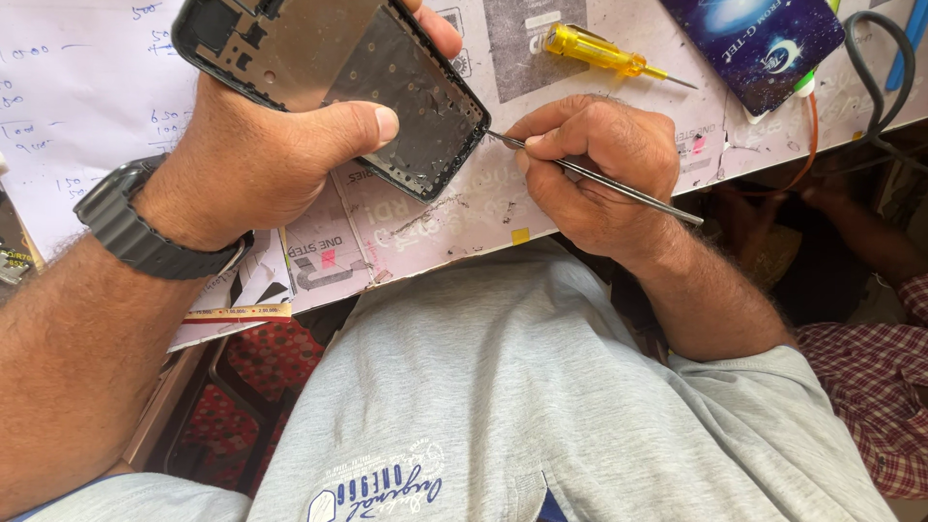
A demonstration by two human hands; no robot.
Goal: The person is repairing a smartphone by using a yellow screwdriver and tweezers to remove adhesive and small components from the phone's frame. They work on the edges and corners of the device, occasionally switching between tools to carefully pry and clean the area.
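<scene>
Phone frame (333,82), black, stripped, open side up, is held above the paper-covered bench (87,87), tilted, upper left of the head view. Left hand (256,159) is clamped around it, thumb pressed flat on the lower edge of the inner plate, fingers wrapped behind. Right hand (594,164) pinches a thin metal pick (590,176) pen-style, closed tight on the shaft; its tip meets the frame's right edge near the lower corner.

Step, as I read it: scraping or prying along the frame's edge, probably at leftover adhesive. Next move likely calls for a shallow blade angle, light pressure, and a steady left grip so the tip doesn't skip into the plate.

Yellow screwdriver (604,53) lies on the bench just above the right hand, untouched. Dark blue box (759,39) sits at the top right, with a grey cable (875,87) beside it. Black watch (145,227) on the left wrist.

Hard to tell: exact contact point of the tip, too small. Frame's top end is cut off by the picture edge. Left fingers are mostly hidden behind the frame. A checked sleeve (870,377) at lower right belongs to someone else.
</scene>
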